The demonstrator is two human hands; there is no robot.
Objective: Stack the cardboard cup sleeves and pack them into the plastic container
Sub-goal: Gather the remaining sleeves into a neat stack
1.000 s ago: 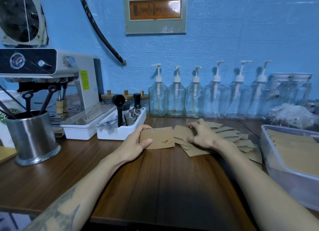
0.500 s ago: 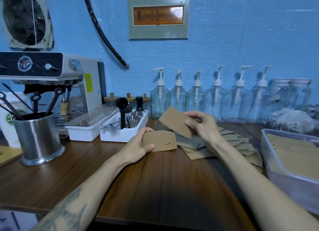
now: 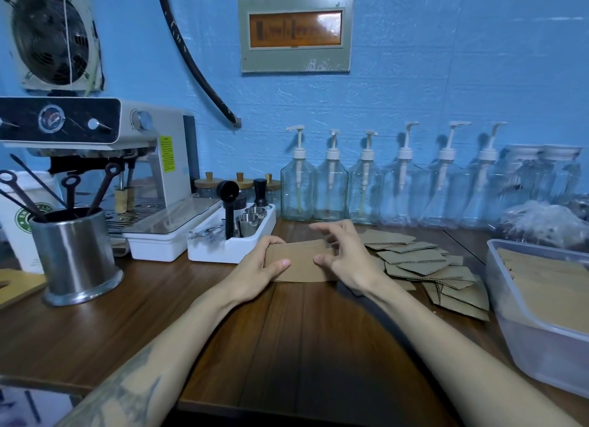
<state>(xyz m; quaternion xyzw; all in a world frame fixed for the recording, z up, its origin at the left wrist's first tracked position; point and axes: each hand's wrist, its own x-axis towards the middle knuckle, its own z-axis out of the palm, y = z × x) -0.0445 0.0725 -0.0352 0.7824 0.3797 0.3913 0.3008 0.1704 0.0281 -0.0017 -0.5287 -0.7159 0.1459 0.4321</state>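
Observation:
A small stack of flat brown cardboard sleeves rests on the wooden counter at centre. My left hand grips its left end, thumb on top and fingers behind. My right hand hovers at the stack's right end with fingers spread and loosely bent; whether it touches the stack is unclear. Several loose sleeves lie scattered to the right. The clear plastic container stands at the far right with sleeves lying inside it.
A white tray of metal cups and a tamper sits just behind the hands. An espresso machine and a steel utensil pot stand left. Pump bottles line the blue wall. A plastic bag lies behind the container.
My right hand lifted a sleeve from the loose pile, carried it left and laid it on the stack held by my left hand. It has now let go, fingers spread.

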